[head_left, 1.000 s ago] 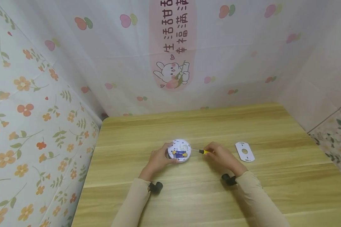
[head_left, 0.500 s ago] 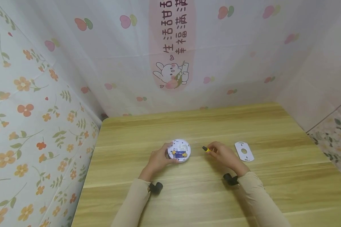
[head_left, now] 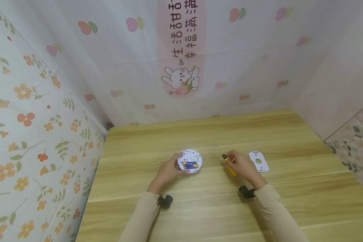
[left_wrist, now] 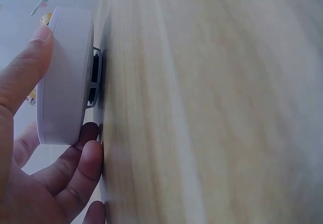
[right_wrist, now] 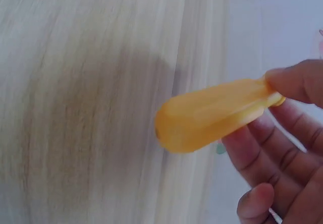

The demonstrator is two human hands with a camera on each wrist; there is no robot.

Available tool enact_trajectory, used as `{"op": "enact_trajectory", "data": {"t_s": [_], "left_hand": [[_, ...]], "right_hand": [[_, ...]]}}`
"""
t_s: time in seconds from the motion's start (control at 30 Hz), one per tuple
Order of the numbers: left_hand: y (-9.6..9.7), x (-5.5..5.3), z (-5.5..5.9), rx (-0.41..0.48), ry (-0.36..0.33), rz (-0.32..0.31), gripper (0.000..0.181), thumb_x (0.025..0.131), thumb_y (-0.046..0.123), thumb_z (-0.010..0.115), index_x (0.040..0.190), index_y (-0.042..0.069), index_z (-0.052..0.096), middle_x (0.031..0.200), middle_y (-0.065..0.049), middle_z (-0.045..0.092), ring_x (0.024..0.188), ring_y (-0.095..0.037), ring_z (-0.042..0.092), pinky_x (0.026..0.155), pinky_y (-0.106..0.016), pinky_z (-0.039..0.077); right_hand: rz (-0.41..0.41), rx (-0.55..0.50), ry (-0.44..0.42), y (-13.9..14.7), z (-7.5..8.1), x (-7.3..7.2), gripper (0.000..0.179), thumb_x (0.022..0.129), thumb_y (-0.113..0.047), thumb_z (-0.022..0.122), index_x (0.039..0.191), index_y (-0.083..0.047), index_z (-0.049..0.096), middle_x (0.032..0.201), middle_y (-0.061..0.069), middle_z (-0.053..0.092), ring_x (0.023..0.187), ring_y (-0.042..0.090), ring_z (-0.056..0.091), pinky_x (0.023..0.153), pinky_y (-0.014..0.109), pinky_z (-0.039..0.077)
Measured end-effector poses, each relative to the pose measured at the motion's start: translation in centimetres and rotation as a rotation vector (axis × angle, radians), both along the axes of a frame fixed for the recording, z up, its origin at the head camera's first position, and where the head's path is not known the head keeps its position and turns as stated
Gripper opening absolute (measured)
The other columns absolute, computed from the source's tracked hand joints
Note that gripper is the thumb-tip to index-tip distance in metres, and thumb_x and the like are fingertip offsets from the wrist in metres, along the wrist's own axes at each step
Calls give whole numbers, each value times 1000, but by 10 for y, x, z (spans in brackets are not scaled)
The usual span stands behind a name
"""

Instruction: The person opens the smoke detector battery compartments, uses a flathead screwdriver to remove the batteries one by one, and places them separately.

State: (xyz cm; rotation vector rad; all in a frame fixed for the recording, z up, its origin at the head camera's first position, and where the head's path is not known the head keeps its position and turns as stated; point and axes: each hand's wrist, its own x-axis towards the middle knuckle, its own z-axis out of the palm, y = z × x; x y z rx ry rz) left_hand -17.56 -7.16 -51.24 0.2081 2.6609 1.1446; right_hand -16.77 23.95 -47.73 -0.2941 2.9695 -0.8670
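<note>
A round white smoke detector (head_left: 194, 158) lies back side up on the wooden table, a blue battery (head_left: 190, 165) showing in it. My left hand (head_left: 168, 169) grips its left edge; in the left wrist view the thumb presses the top rim and the fingers curl below the casing (left_wrist: 65, 82). To the right, my right hand (head_left: 242, 165) holds a yellow-handled screwdriver (head_left: 231, 170) whose thin metal shaft points up and left, away from the detector. In the right wrist view, thumb and fingers pinch the neck of the yellow handle (right_wrist: 209, 115).
A white mounting plate (head_left: 263, 164) with a round hole lies just right of my right hand. Black wrist cameras (head_left: 166, 201) sit at both cuffs. Patterned curtains (head_left: 139, 67) hang behind the table (head_left: 199, 215) and along its left side.
The screwdriver has left the detector's right edge. My right hand has drawn back slightly to the right and swung the shaft from leftward to upward. The left hand keeps its hold.
</note>
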Motion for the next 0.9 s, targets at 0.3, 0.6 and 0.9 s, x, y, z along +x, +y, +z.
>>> {"op": "enact_trajectory", "data": {"t_s": [0.3, 0.6, 0.9], "left_hand": [[0, -1, -2, -10, 0, -1, 89, 69, 53, 80, 146, 34, 40, 147, -8, 48, 136, -42, 41, 117, -58, 19], [-1, -3, -3, -3, 1, -7, 91, 67, 55, 80, 146, 33, 40, 146, -12, 49, 133, -42, 44, 110, -59, 31], [-1, -5, -5, -3, -14, -11, 93, 66, 60, 78, 146, 34, 39, 147, -11, 48, 133, -41, 44, 109, -58, 34]], "right_hand": [[-124, 31, -69, 7, 0, 2, 32, 89, -21, 63, 113, 1, 61, 94, 14, 70, 67, 16, 61, 51, 27, 44], [-171, 62, -166, 12, -4, 1, 32, 90, -21, 60, 113, 1, 61, 100, 17, 70, 66, 15, 60, 48, 27, 43], [-214, 109, -253, 17, 0, 0, 30, 89, -23, 60, 110, -2, 59, 107, 18, 70, 76, 21, 65, 51, 32, 41]]}}
